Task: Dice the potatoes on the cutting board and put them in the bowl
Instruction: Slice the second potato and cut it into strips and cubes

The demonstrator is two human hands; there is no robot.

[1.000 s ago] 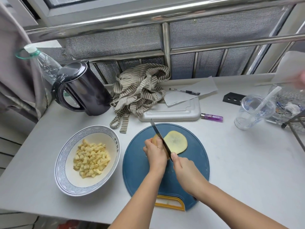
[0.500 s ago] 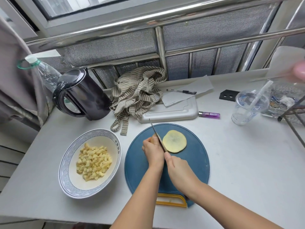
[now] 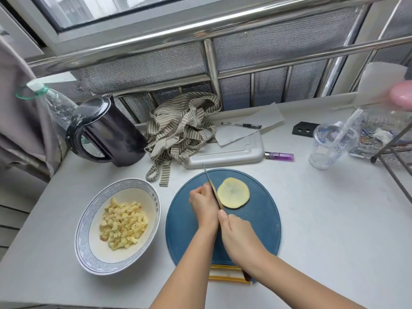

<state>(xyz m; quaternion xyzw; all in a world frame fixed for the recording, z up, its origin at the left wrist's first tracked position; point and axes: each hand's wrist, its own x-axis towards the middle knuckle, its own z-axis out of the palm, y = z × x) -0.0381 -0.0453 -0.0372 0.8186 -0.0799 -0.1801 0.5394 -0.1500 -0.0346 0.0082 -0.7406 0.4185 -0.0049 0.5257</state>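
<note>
A round blue cutting board (image 3: 263,226) with a yellow handle lies in front of me. A flat round potato slice (image 3: 233,192) rests on it, cut face up. My left hand (image 3: 204,204) is closed over a potato piece that is almost fully hidden beneath it. My right hand (image 3: 239,237) grips the knife (image 3: 211,186), whose blade stands between my left hand and the loose slice, tip pointing away. Left of the board, the white bowl (image 3: 89,221) with a blue rim holds several potato cubes (image 3: 122,226).
A black kettle (image 3: 109,132) and a plastic bottle (image 3: 55,105) stand at the back left. A striped cloth (image 3: 182,126), a white tray (image 3: 225,152), a pen (image 3: 242,125), a purple lighter (image 3: 279,156) and a clear cup (image 3: 330,144) sit behind the board. A metal rack (image 3: 394,157) is at right.
The cut slice has dropped flat to the right of the blade. The knife sits at the left-held piece again. My head has tilted, shifting the whole scene slightly.
</note>
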